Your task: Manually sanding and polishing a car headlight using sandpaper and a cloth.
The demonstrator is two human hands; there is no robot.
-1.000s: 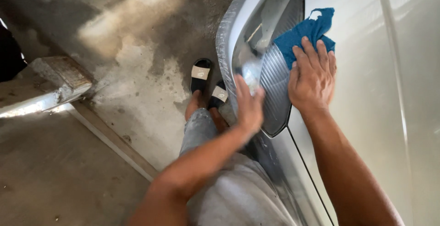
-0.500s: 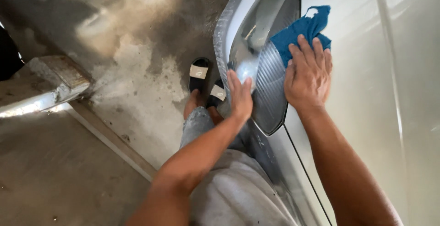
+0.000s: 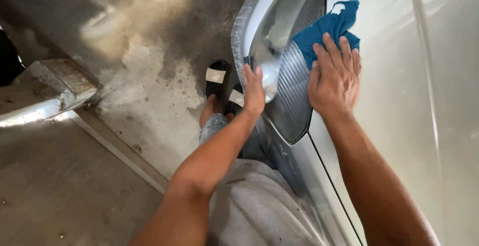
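Cloth (image 3: 327, 29): a blue rag, pressed flat against the car's headlight (image 3: 292, 89) where the lens meets the pale body panel (image 3: 394, 101). The right hand (image 3: 334, 79) lies spread on the cloth, fingers (image 3: 332, 51) extended and flat, pinning it rather than gripping it. The left hand (image 3: 253, 91) rests on the lamp's outer edge just beside the shiny reflector, fingers curved lightly over the rim, holding nothing. The ribbed lens under and below the cloth looks clean and glossy; judged from this, the wiping has covered part of the lamp, while the upper reflector area and the bumper (image 3: 279, 156) below it appear untouched. Beyond, sandalled feet (image 3: 219, 84) stand on stained concrete floor (image 3: 124, 76), near a low kerb (image 3: 55, 89).
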